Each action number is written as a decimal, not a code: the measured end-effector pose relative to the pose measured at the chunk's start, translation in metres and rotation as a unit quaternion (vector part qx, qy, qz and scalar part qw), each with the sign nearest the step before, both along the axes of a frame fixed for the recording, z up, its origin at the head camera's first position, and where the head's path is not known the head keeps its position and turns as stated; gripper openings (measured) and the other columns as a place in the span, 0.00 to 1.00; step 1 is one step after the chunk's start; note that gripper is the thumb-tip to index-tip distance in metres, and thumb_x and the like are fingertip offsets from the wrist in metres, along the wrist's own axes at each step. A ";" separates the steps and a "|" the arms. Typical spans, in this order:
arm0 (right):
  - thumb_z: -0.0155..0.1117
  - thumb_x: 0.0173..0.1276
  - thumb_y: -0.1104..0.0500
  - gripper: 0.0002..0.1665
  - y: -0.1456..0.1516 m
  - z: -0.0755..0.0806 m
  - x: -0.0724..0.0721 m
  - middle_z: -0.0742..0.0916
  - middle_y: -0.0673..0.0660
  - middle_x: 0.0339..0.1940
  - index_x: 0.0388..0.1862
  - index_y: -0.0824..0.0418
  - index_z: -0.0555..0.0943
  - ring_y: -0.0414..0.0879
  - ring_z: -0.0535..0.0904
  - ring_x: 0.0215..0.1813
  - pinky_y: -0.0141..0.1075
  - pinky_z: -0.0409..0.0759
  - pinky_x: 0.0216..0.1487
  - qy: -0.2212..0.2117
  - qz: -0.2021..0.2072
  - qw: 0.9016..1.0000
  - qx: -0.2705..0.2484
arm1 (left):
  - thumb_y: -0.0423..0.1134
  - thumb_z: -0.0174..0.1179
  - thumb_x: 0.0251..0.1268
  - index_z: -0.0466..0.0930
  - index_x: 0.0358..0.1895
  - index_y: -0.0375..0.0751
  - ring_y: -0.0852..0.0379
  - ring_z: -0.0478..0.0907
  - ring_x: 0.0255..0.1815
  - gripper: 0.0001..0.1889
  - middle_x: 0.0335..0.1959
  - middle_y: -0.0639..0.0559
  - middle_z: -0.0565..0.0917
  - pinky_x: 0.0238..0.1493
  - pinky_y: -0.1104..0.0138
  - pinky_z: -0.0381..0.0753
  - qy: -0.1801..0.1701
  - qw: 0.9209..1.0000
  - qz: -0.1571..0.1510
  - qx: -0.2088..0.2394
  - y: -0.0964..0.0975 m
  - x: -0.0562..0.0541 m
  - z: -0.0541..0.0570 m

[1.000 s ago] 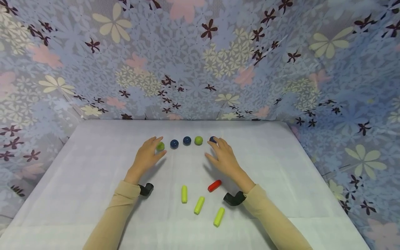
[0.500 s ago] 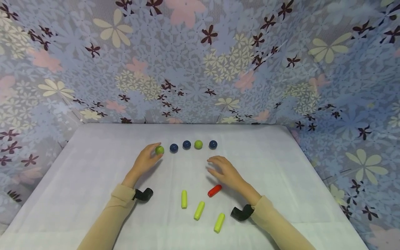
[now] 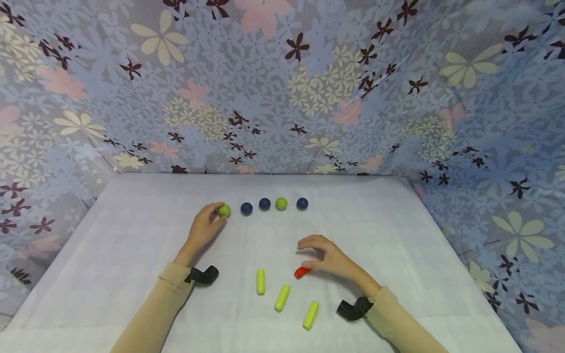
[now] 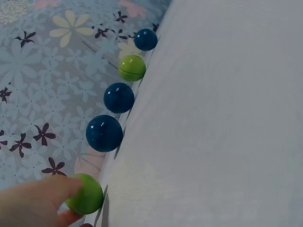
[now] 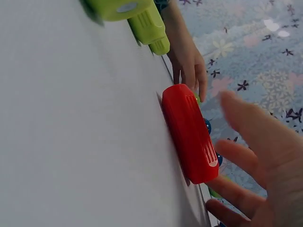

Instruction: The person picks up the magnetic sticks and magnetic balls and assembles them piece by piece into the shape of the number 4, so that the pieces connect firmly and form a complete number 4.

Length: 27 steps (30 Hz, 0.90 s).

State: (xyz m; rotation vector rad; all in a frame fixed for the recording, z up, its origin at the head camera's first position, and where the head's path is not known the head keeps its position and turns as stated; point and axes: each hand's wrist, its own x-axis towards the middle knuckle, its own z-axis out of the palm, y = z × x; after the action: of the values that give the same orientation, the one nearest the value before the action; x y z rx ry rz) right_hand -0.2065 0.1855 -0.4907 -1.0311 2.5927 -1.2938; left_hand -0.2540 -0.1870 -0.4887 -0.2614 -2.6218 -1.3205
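At the left end of a row of balls, my left hand [image 3: 204, 228] holds a green ball [image 3: 224, 211] between thumb and fingers. The left wrist view shows the fingers on that green ball [image 4: 85, 195], which is low over or on the cloth. My right hand [image 3: 331, 257] is over a short red highlighter [image 3: 301, 272], with thumb and fingers spread apart. The thumb partly covers it in the head view. Seen from the right wrist, the red highlighter [image 5: 190, 135] lies on the cloth, and a gap shows between it and the thumb.
Two blue balls [image 3: 246, 209], another green ball [image 3: 281, 204] and a further blue ball [image 3: 302, 204] continue the row to the right. Three yellow-green highlighters [image 3: 282, 298] lie nearer the front. A white cloth [image 3: 379, 220] covers the table, with flowered fabric [image 3: 282, 98] behind.
My right hand has drawn back from the rightmost blue ball toward the red highlighter. The left hand's fingers have closed round the green ball and shifted it slightly left.
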 end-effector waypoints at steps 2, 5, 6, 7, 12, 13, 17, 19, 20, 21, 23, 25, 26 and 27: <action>0.74 0.55 0.55 0.24 0.002 -0.001 0.002 0.81 0.53 0.58 0.52 0.53 0.81 0.50 0.72 0.63 0.41 0.70 0.66 -0.005 0.018 1.000 0.013 | 0.34 0.60 0.63 0.72 0.59 0.33 0.39 0.75 0.56 0.21 0.56 0.34 0.77 0.59 0.48 0.76 0.013 1.000 0.004 0.006 0.001 0.000 -0.003; 0.76 0.53 0.52 0.26 0.003 -0.001 0.004 0.79 0.50 0.61 0.53 0.49 0.81 0.49 0.69 0.66 0.48 0.68 0.67 -0.014 0.030 0.999 0.029 | 0.33 0.61 0.62 0.74 0.57 0.33 0.38 0.75 0.57 0.19 0.56 0.35 0.77 0.60 0.49 0.76 0.022 1.000 0.005 0.014 0.002 0.001 -0.005; 0.76 0.52 0.53 0.27 0.004 -0.001 0.004 0.78 0.50 0.62 0.53 0.48 0.81 0.49 0.68 0.67 0.51 0.67 0.67 -0.019 0.031 0.999 0.031 | 0.33 0.61 0.62 0.74 0.56 0.33 0.38 0.75 0.58 0.19 0.57 0.35 0.77 0.61 0.49 0.75 0.022 1.000 0.007 0.013 0.002 0.001 -0.005; 0.76 0.51 0.53 0.27 0.004 0.000 0.004 0.78 0.49 0.62 0.52 0.48 0.81 0.49 0.67 0.67 0.53 0.66 0.67 -0.027 0.032 0.999 0.031 | 0.33 0.61 0.62 0.74 0.56 0.32 0.38 0.75 0.58 0.19 0.57 0.35 0.77 0.61 0.48 0.75 0.023 1.000 0.007 0.010 0.003 0.001 -0.005; 0.75 0.50 0.58 0.19 0.002 0.001 0.003 0.78 0.49 0.63 0.42 0.44 0.84 0.50 0.65 0.69 0.60 0.63 0.67 -0.046 0.034 0.998 0.034 | 0.34 0.62 0.61 0.73 0.53 0.32 0.38 0.76 0.58 0.18 0.55 0.35 0.79 0.60 0.47 0.75 0.025 1.000 0.015 -0.002 0.003 0.002 -0.003; 0.75 0.50 0.59 0.17 0.002 0.001 0.003 0.78 0.49 0.63 0.39 0.43 0.84 0.51 0.64 0.69 0.60 0.63 0.67 -0.047 0.033 0.998 0.034 | 0.34 0.62 0.61 0.73 0.53 0.32 0.38 0.77 0.57 0.18 0.54 0.34 0.79 0.59 0.47 0.75 0.026 1.000 0.016 -0.004 0.003 0.001 -0.003; 0.75 0.50 0.61 0.14 0.001 0.002 0.002 0.79 0.51 0.62 0.34 0.45 0.84 0.53 0.65 0.68 0.62 0.62 0.67 -0.054 0.022 0.998 0.024 | 0.33 0.64 0.59 0.72 0.55 0.30 0.39 0.78 0.51 0.21 0.52 0.34 0.79 0.56 0.48 0.77 0.038 0.999 0.014 0.001 0.003 0.001 -0.004; 0.75 0.50 0.62 0.13 0.000 0.002 0.001 0.79 0.52 0.61 0.34 0.47 0.85 0.53 0.66 0.68 0.60 0.62 0.67 -0.067 0.016 0.998 0.015 | 0.32 0.64 0.59 0.72 0.57 0.29 0.39 0.78 0.49 0.23 0.51 0.34 0.79 0.54 0.49 0.78 0.045 0.999 0.011 0.005 0.003 0.002 -0.005; 0.75 0.51 0.62 0.13 0.000 0.002 0.001 0.80 0.53 0.61 0.34 0.48 0.85 0.53 0.67 0.68 0.59 0.63 0.68 -0.073 0.013 0.997 0.009 | 0.32 0.64 0.59 0.72 0.58 0.29 0.40 0.78 0.48 0.24 0.50 0.34 0.79 0.53 0.49 0.79 0.047 0.999 0.011 0.012 0.003 0.003 -0.005; 0.75 0.51 0.62 0.13 0.000 0.002 0.001 0.80 0.54 0.61 0.35 0.50 0.85 0.54 0.68 0.67 0.57 0.64 0.68 -0.079 0.010 0.997 0.003 | 0.32 0.64 0.58 0.72 0.58 0.29 0.40 0.78 0.48 0.24 0.50 0.34 0.79 0.52 0.50 0.79 0.049 0.998 0.012 0.021 0.003 0.004 -0.006; 0.74 0.52 0.63 0.13 -0.001 0.002 0.001 0.81 0.56 0.60 0.37 0.54 0.84 0.55 0.70 0.66 0.51 0.66 0.68 -0.084 0.003 0.996 -0.013 | 0.33 0.65 0.58 0.72 0.58 0.29 0.42 0.78 0.47 0.24 0.49 0.35 0.79 0.50 0.55 0.80 0.050 0.998 0.015 0.040 0.003 0.006 -0.005; 0.74 0.52 0.64 0.14 -0.001 0.003 -0.001 0.82 0.58 0.58 0.39 0.57 0.84 0.56 0.73 0.64 0.43 0.69 0.67 -0.085 -0.006 0.996 -0.033 | 0.34 0.65 0.58 0.73 0.58 0.30 0.43 0.78 0.47 0.24 0.48 0.36 0.79 0.50 0.63 0.81 0.051 0.997 0.018 0.063 0.004 0.007 -0.005; 0.74 0.53 0.65 0.14 -0.001 0.003 -0.001 0.83 0.59 0.57 0.40 0.58 0.84 0.56 0.74 0.63 0.39 0.70 0.67 -0.084 -0.011 0.996 -0.041 | 0.34 0.66 0.58 0.74 0.57 0.30 0.44 0.79 0.47 0.23 0.48 0.37 0.79 0.49 0.68 0.81 0.051 0.996 0.021 0.076 0.005 0.008 -0.005; 0.74 0.53 0.65 0.14 -0.002 0.003 -0.002 0.84 0.58 0.55 0.40 0.59 0.84 0.55 0.76 0.61 0.35 0.71 0.66 -0.084 -0.018 0.995 -0.046 | 0.34 0.66 0.58 0.75 0.56 0.30 0.45 0.79 0.47 0.23 0.48 0.37 0.78 0.48 0.73 0.80 0.050 0.995 0.022 0.086 0.006 0.009 -0.005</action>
State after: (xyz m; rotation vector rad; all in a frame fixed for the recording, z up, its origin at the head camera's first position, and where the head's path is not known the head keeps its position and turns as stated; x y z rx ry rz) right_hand -0.2088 0.1838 -0.4872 -0.8514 2.4581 -1.4529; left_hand -0.2450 -0.1814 -0.4938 -0.2347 -2.3997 -1.4674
